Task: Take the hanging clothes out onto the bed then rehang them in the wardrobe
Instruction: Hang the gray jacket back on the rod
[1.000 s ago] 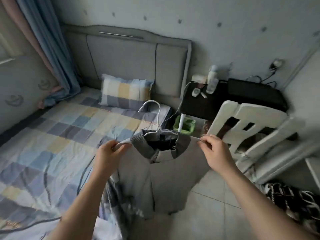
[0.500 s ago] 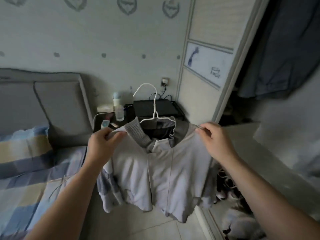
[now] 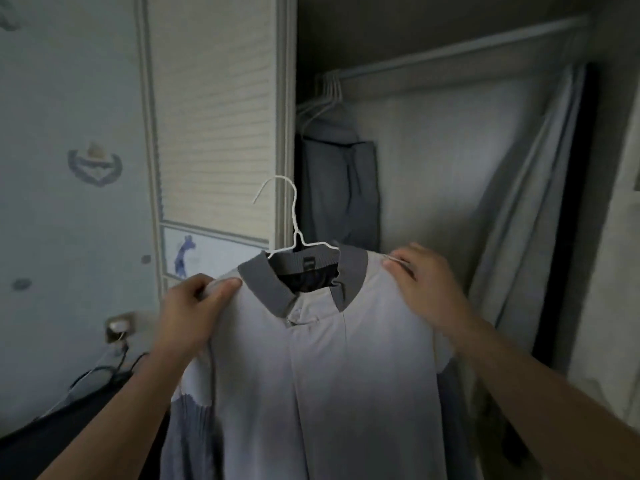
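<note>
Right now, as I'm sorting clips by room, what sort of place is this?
Probably a bedroom, at an open wardrobe: a clothes rail carries white wire hangers and a dark hanging garment, and the left hand and right hand hold a grey-collared jacket on its own wire hanger before it.

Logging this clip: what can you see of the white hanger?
The hanger is thin white wire, held upright, with its hook opening to the left and not on the rail. Its shoulders sit inside a pale grey jacket with a darker ribbed collar. The left hand and right hand grip its ends at the jacket's shoulders.
</note>
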